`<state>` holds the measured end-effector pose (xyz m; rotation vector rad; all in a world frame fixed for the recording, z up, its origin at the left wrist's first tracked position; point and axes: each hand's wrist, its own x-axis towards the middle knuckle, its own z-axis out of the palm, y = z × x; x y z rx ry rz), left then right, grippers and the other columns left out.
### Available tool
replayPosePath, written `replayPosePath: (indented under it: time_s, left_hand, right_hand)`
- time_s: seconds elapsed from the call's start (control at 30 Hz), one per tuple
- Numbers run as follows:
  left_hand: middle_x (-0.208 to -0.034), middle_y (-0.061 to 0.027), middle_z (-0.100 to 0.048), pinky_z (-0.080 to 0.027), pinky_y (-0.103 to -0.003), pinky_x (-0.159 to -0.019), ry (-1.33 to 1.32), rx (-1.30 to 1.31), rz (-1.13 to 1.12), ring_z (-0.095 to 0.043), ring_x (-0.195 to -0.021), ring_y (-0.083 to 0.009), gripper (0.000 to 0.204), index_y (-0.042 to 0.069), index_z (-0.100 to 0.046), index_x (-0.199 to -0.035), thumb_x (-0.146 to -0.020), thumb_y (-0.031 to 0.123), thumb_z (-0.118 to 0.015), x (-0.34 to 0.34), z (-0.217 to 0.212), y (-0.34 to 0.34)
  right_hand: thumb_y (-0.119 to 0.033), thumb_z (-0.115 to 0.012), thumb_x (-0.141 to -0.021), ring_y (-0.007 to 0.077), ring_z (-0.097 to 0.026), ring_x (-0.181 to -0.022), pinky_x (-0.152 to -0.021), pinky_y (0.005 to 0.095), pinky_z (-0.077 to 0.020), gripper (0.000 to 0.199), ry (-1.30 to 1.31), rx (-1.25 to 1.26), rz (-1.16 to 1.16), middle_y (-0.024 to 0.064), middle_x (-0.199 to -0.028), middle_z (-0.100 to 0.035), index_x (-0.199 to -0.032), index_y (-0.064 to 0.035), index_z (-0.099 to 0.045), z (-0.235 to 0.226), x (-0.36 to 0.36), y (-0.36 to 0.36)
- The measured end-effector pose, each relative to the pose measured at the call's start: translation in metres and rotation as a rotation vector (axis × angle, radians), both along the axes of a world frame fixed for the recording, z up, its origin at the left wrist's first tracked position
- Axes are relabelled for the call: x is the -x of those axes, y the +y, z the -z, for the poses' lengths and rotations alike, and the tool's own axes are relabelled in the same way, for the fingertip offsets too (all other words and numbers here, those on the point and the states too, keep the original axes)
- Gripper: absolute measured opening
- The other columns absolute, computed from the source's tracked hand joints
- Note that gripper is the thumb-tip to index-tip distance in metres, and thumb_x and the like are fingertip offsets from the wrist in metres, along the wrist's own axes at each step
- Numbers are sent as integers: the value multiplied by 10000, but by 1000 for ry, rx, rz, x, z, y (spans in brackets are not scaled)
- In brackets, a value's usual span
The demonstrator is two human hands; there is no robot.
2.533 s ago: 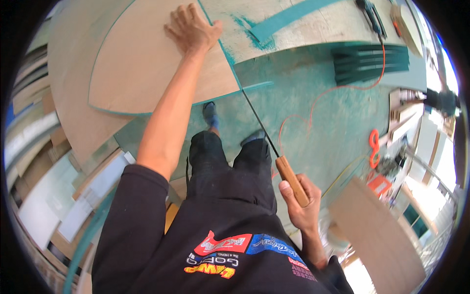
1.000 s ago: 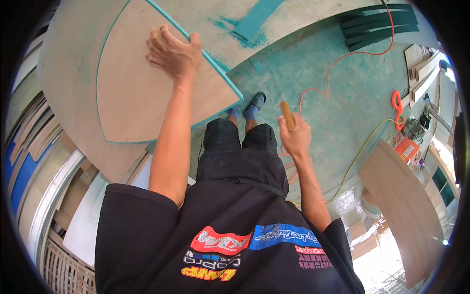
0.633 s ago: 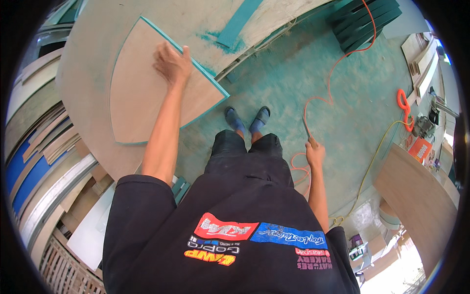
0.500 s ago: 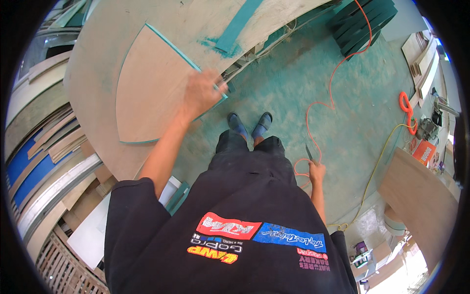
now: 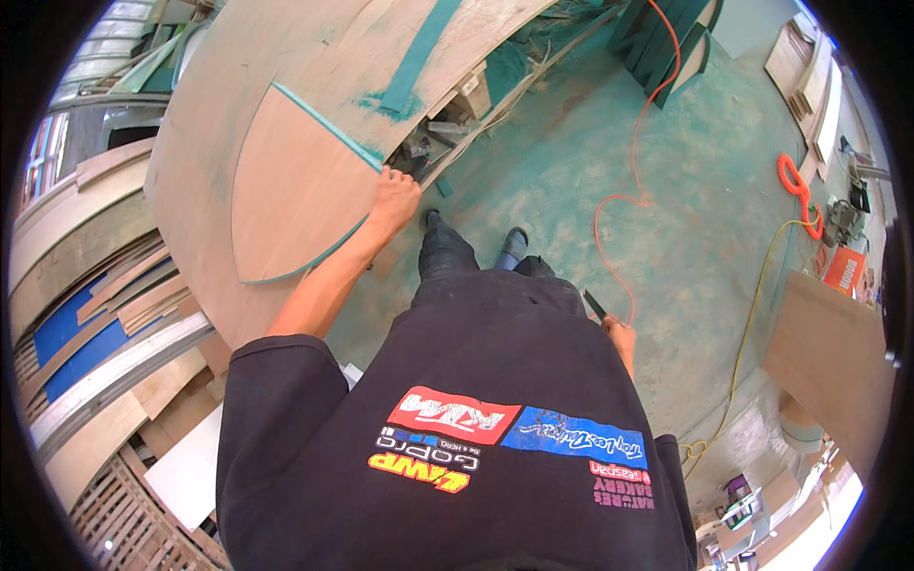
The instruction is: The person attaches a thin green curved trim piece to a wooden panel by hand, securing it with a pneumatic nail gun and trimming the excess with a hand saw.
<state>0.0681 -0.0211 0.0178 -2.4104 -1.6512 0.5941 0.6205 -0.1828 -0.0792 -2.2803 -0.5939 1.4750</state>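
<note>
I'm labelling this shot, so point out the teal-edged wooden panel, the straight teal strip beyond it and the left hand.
Teal-edged wooden panel (image 5: 300, 195): head view, middle of its flat face.
Teal strip (image 5: 419, 55): head view, middle of its visible length.
Left hand (image 5: 394, 200): head view, back of the hand.

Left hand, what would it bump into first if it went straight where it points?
The left hand is at the corner of the wooden panel. Past that, probably the scraps by the worktable, but depth is unclear.
</note>
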Motion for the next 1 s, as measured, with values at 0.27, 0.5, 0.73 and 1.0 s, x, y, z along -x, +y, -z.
replayPosePath:
  time_s: [0.27, 0.5, 0.73, 1.0]
  left_hand:
    - [-880, -96, -719, -419, -482, -1016, -136, -70, 11, -664, -1010, -260, 128, 85, -749, -858, -847, 147, -638, 2, 8, 1]
    - [-938, -133, -754, -374, -532, -1076, -103, 276, -446, -679, -1041, -308, 163, 71, -761, -861, -828, 219, -703, -25, -17, 35]
    - [-862, -227, -742, -446, -572, -956, -242, 249, -635, -718, -872, -414, 274, 20, -759, -796, -839, 273, -663, 30, 23, 75]
    - [-958, -218, -728, -535, -527, -796, -895, -50, -755, -690, -904, -427, 244, 28, -712, -923, -944, 248, -607, -11, -9, 44]
  right_hand:
    - [-159, -666, -906, 122, -468, -398, -386, 310, -316, 261, 41, -49, 78, 12, -536, -527, -677, -43, -619, 25, -12, 7]
    - [-163, -647, -911, 129, -504, -420, -397, 305, -353, 277, 0, -175, 365, 22, -551, -552, -655, -71, -600, 27, -23, -21]
    - [-229, -672, -926, 183, -565, -525, -501, 366, -428, 347, -128, -5, 142, 43, -590, -577, -665, -16, -591, 53, -7, -36]
    - [-348, -658, -985, 169, -541, -631, -562, 387, -410, 489, -458, -465, 67, 48, -621, -539, -699, 35, -558, -43, 43, 150]
